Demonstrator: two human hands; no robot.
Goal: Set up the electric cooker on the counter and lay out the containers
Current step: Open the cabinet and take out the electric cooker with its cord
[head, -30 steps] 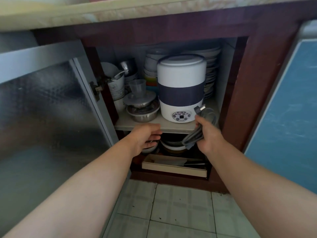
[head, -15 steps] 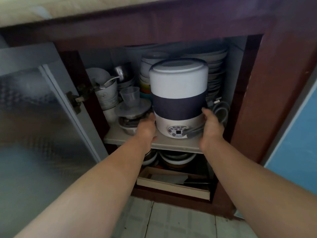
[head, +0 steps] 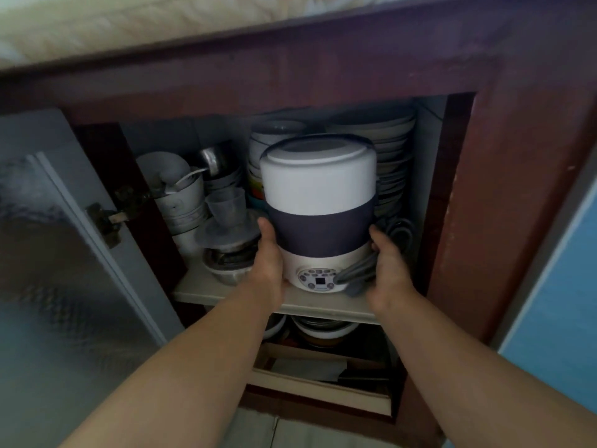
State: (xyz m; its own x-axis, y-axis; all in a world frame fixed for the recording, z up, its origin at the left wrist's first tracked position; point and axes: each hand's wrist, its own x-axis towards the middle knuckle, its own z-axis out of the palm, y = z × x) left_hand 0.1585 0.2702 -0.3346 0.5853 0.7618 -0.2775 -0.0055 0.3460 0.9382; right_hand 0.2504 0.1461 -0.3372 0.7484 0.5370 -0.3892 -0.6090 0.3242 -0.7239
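The electric cooker is a tall white cylinder with a dark navy band and a button panel at its base. It stands at the front of the upper shelf inside an open low cabinet. My left hand presses against its left side. My right hand grips its right side and pins the grey power cord against the base. The counter edge runs above the cabinet.
Stacked plates, bowls, a clear cup and metal pots crowd the shelf around the cooker. The frosted cabinet door hangs open at left. More bowls and a wooden tray fill the lower shelf. A blue panel is at right.
One second ago my right hand held the cord loose and my left hand was at the shelf edge; both hands have since closed onto the cooker's sides and slid slightly higher.
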